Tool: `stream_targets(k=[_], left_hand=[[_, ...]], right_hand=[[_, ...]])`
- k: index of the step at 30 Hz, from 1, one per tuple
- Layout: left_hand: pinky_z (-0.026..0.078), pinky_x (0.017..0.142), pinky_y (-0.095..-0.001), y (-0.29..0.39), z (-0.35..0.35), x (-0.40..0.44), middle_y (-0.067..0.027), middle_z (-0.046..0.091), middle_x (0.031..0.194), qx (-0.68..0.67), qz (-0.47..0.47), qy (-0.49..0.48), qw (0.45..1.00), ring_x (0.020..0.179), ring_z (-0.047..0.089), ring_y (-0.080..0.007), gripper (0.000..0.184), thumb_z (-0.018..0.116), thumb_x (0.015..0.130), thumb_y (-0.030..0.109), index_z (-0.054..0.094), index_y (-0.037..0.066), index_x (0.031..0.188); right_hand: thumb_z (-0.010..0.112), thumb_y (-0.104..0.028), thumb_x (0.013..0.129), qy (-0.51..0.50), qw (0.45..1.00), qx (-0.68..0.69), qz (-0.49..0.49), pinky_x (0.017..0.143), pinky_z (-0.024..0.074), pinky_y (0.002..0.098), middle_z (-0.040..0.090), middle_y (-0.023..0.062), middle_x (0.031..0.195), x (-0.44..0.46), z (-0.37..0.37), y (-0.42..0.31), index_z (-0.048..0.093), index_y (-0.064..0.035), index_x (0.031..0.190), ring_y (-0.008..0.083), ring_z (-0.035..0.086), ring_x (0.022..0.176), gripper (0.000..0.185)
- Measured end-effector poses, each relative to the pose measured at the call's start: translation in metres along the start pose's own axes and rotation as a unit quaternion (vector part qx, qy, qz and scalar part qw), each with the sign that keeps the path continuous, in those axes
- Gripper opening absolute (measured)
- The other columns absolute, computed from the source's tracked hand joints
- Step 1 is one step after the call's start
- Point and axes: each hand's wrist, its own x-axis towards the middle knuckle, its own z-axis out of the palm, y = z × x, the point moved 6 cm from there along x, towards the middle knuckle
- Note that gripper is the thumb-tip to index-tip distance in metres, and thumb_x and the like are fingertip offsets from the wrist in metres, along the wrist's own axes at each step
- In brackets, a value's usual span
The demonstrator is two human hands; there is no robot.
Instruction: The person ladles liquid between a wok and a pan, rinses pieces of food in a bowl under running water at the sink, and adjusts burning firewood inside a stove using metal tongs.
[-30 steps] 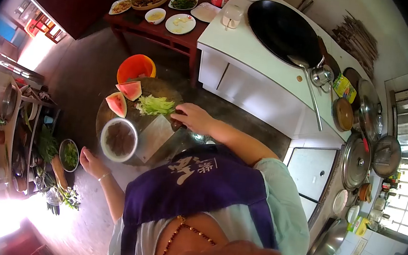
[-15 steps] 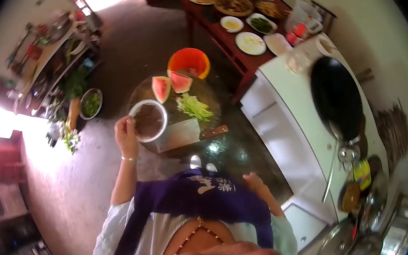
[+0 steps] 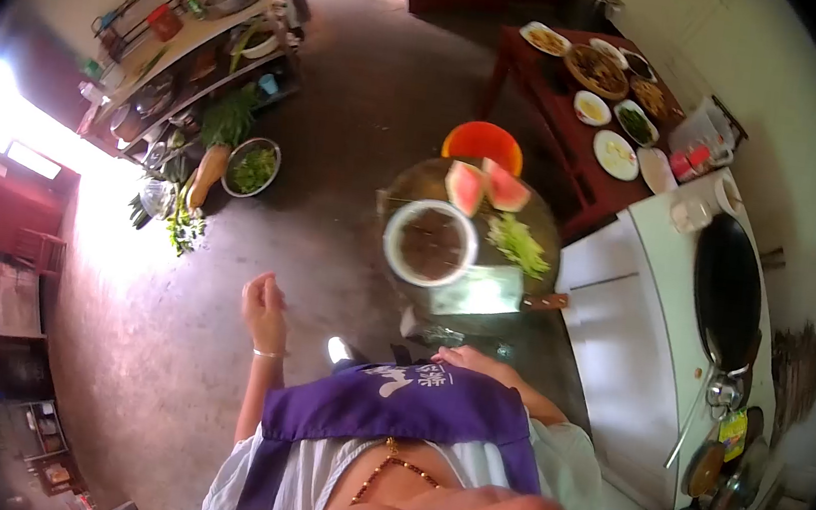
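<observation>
Cutting well along, by the look of it: pale-green vegetable (image 3: 519, 245) already down to slivers, loosely heaped on the round chopping board (image 3: 421, 184). Just beside the heap, two watermelon wedges (image 3: 465, 188), red flesh showing. Over to the left on the board, the white-rimmed bowl (image 3: 391, 240), with something dark brown inside, too murky to name. Down at the near edge, the cleaver (image 3: 477, 291), laid flat close to the bowl, wooden handle out to the right, out of both hands. Cut but not dished, those slivers: no plate or bowl under them. Off to the side, a basin (image 3: 277, 173) of leafy greens, cut or whole impossible to say.

Now to the hands! Left hand (image 3: 264, 311) out wide over bare floor, forearm raised, fingers loosely bent, bracelet at the wrist; nothing visible in the grip, but open or closed, hard to call. Right hand (image 3: 476, 361) drawn in low at the purple apron (image 3: 412, 397), elbow bent, fingers stretched toward the middle, grip open, nothing seen in it. Nearest to that one, the cleaver, well short of contact.
</observation>
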Motion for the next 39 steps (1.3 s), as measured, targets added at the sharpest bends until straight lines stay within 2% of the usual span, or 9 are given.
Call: stream_targets(k=[7,11,17,21,24,27,30,37,39], left_hand=[[0.042,0.049,-0.02,-0.065,-0.199,0.093,-0.0009,0.054,0.071,0.036,-0.038,0.092,0.994,0.058,0.05,-0.0066,0.018,0.054,0.089,0.019,0.058,0.004,0.097],[0.041,0.049,-0.0193,-0.08,-0.238,0.148,-0.0006,0.054,0.071,0.037,-0.073,0.103,0.991,0.059,0.049,-0.0062,0.019,0.057,0.087,0.022,0.057,0.004,0.096],[0.041,0.051,-0.0187,-0.039,-0.149,0.255,-0.0018,0.053,0.076,-0.072,0.02,-0.044,0.996,0.058,0.047,-0.0061,0.012,0.06,0.085,0.011,0.055,0.002,0.092],[0.044,0.056,-0.0196,0.003,-0.072,0.329,-0.0036,0.05,0.093,0.0,0.158,-0.155,0.975,0.075,0.05,-0.0092,0.012,0.06,0.078,-0.002,0.054,0.003,0.087],[0.047,0.059,-0.0214,0.013,-0.023,0.375,-0.0042,0.05,0.094,0.056,0.175,-0.197,0.963,0.08,0.05,-0.0111,0.012,0.061,0.078,-0.001,0.053,0.004,0.085],[0.048,0.054,-0.0221,-0.024,0.008,0.429,-0.0053,0.054,0.086,0.094,0.057,-0.243,0.964,0.07,0.055,-0.0119,0.011,0.06,0.079,0.003,0.055,0.002,0.089],[0.047,0.05,-0.0223,-0.038,0.034,0.47,-0.0061,0.057,0.077,-0.009,-0.065,-0.261,0.963,0.061,0.056,-0.0116,0.012,0.059,0.081,0.006,0.056,0.0,0.09],[0.046,0.051,-0.0217,-0.075,0.105,0.593,-0.0062,0.059,0.073,0.056,-0.124,-0.287,0.948,0.061,0.056,-0.0108,0.013,0.06,0.081,0.01,0.057,0.0,0.088],[0.046,0.052,-0.0244,-0.101,0.134,0.65,-0.0063,0.06,0.073,0.089,-0.058,-0.297,0.949,0.06,0.056,-0.0118,0.02,0.059,0.085,0.021,0.057,0.003,0.092]], right_hand=[[0.041,-0.039,0.094,-0.04,0.993,-0.105,0.027,0.08,0.0443,0.0272,0.064,0.0082,0.095,0.158,0.108,-0.103,0.059,-0.0009,0.109,0.0148,0.058,0.087,0.045],[0.046,-0.033,0.093,-0.005,0.981,-0.165,-0.101,0.078,0.0457,0.0287,0.064,0.009,0.096,0.202,0.126,-0.18,0.059,-0.0014,0.109,0.0152,0.058,0.085,0.038],[0.047,-0.037,0.092,-0.014,0.992,-0.128,-0.001,0.079,0.0468,0.0301,0.064,0.0088,0.095,0.244,0.076,-0.266,0.059,-0.0008,0.109,0.0158,0.059,0.083,0.042],[0.047,-0.036,0.091,0.092,0.941,-0.242,-0.219,0.083,0.0463,0.0346,0.062,0.0164,0.104,0.304,-0.006,-0.344,0.059,-0.0012,0.109,0.027,0.06,0.093,0.041],[0.048,-0.034,0.09,0.173,0.931,-0.228,-0.225,0.082,0.0461,0.0374,0.061,0.0187,0.102,0.346,-0.063,-0.393,0.06,-0.0033,0.106,0.0328,0.058,0.094,0.037],[0.047,-0.035,0.09,0.172,0.94,-0.234,-0.178,0.08,0.0461,0.0385,0.062,0.0172,0.1,0.393,-0.094,-0.408,0.061,-0.0039,0.102,0.0323,0.058,0.094,0.036],[0.045,-0.037,0.09,0.103,0.954,-0.226,-0.166,0.083,0.0445,0.0388,0.062,0.0161,0.102,0.423,-0.113,-0.421,0.06,-0.0041,0.104,0.0319,0.058,0.097,0.039],[0.047,-0.034,0.089,0.127,0.966,-0.174,-0.14,0.083,0.044,0.0373,0.062,0.0166,0.102,0.492,-0.208,-0.441,0.059,-0.0033,0.105,0.0319,0.057,0.097,0.037],[0.048,-0.033,0.088,0.164,0.964,-0.173,-0.118,0.084,0.0443,0.0373,0.061,0.0177,0.103,0.503,-0.251,-0.45,0.059,-0.0025,0.105,0.0325,0.057,0.098,0.037]])
